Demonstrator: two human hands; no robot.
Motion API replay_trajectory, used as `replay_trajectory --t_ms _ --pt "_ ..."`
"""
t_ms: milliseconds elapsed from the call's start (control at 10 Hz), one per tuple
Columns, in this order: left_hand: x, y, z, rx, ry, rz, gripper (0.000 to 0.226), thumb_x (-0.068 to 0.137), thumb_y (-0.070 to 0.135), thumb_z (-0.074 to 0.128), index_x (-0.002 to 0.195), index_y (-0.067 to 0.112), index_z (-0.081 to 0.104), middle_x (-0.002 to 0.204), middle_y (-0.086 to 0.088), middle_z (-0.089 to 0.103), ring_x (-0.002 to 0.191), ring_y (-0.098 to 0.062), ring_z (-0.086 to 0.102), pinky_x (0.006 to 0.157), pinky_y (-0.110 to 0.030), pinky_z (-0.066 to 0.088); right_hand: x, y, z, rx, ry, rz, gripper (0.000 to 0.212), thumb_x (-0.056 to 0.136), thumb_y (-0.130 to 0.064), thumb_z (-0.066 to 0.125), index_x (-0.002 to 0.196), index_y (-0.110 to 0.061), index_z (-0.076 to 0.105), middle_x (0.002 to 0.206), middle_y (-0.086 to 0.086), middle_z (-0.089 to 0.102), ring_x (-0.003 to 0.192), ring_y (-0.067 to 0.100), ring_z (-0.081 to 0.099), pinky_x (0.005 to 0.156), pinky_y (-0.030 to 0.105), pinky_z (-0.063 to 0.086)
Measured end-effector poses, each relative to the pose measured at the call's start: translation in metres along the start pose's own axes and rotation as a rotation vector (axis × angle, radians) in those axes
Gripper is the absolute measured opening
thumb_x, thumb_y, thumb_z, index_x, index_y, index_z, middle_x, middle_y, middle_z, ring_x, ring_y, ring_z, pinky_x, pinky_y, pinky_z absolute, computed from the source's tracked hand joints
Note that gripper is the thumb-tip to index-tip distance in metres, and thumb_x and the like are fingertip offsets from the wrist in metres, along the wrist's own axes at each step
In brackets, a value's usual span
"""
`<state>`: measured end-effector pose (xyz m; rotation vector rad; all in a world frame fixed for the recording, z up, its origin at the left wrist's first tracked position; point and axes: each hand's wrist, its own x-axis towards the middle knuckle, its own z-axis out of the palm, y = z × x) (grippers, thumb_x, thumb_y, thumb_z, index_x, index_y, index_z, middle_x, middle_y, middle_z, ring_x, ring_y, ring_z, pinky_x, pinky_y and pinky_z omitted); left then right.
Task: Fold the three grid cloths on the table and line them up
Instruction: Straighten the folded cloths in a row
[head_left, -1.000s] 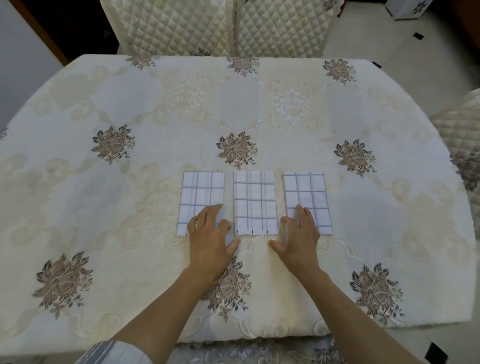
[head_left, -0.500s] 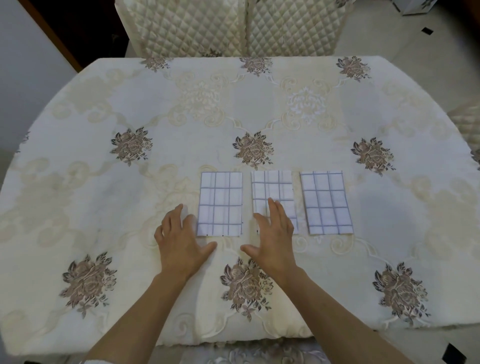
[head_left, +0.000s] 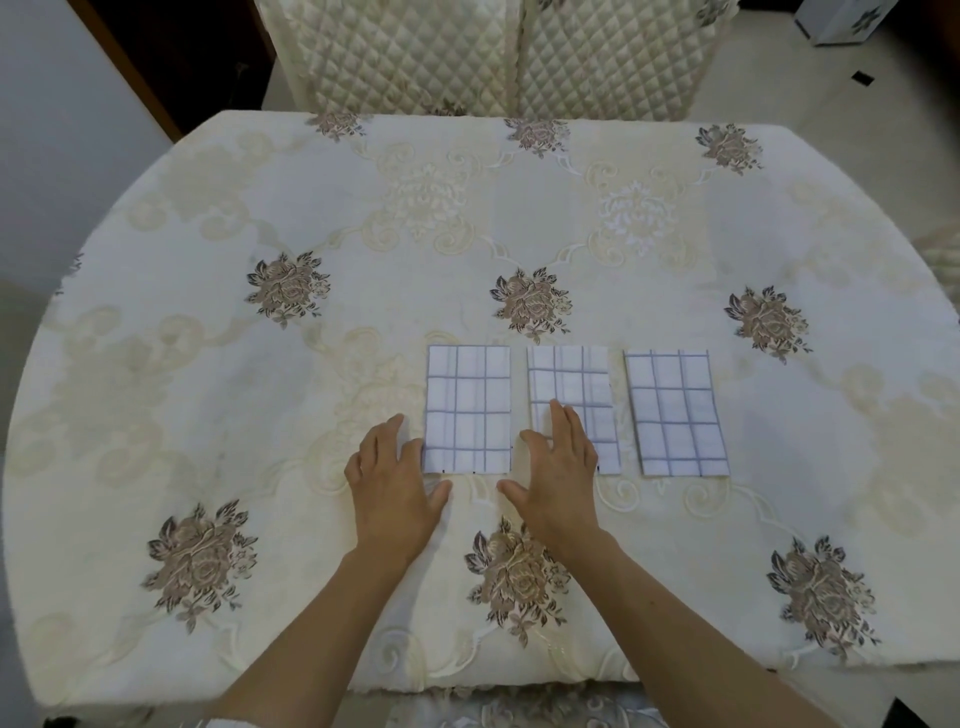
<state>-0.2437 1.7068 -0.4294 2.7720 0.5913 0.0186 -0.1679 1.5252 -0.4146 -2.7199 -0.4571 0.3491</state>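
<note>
Both hands are lying flat with fingers straight, gripping nothing. The left hand (head_left: 389, 483) is resting on the cream floral-covered table (head_left: 208, 364) just beside the left folded white grid cloth (head_left: 467, 395), while the right hand (head_left: 558, 478) is pressing on the middle folded white grid cloth (head_left: 569, 379). The right folded white grid cloth (head_left: 675, 415) is lying untouched alongside, completing a row. All three are looking thin, light and soft, probably sliding easily, so flat-palm nudging or pinching near corners is seeming wisest. The right hand is hiding the middle cloth's near left corner, and whether the left fingers are touching cloth is proving unclear.
</note>
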Motion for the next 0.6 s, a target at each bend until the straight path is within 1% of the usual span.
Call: replay_trajectory --t_ms 300,400,500,600 --pt "-0.001 0.001 0.000 -0.029 -0.001 -0.004 0.046 0.068 0.039 0.078 0.106 0.016 0.065 0.142 -0.007 0.044 0.131 -0.028 0.034 0.099 -0.047 0.031 0.005 0.001 0.000 0.001 0.024 -0.003 0.038 0.080 -0.031 0.072 0.110 -0.017 0.054 0.160 0.013 0.008 0.148 0.027 -0.004 0.116 0.046 0.009" --pt "-0.001 -0.001 -0.001 -0.027 0.004 -0.006 0.046 0.069 0.041 0.078 0.106 0.017 0.065 0.143 -0.006 0.044 0.131 -0.028 0.035 0.099 -0.046 0.031 0.004 0.002 -0.001 0.011 0.020 -0.016 0.043 0.079 -0.033 0.073 0.116 -0.018 0.055 0.160 0.011 0.010 0.149 0.026 -0.002 0.115 0.045 0.011" --pt "-0.001 -0.001 -0.003 -0.057 -0.012 -0.026 0.050 0.071 0.045 0.077 0.112 0.018 0.063 0.144 -0.006 0.043 0.132 -0.028 0.035 0.100 -0.048 0.032 0.002 0.005 -0.006 0.061 0.047 -0.055 0.058 0.077 -0.035 0.075 0.128 -0.019 0.052 0.161 0.007 0.013 0.149 0.025 0.003 0.115 0.045 0.015" --pt "0.002 0.002 -0.008 -0.174 -0.014 -0.077 0.057 0.077 0.046 0.074 0.123 0.017 0.058 0.147 -0.008 0.041 0.133 -0.030 0.034 0.099 -0.051 0.036 -0.005 0.006 -0.018 0.102 0.070 -0.055 0.067 0.077 -0.039 0.075 0.136 -0.020 0.047 0.161 0.003 0.012 0.149 0.021 0.004 0.116 0.042 0.014"
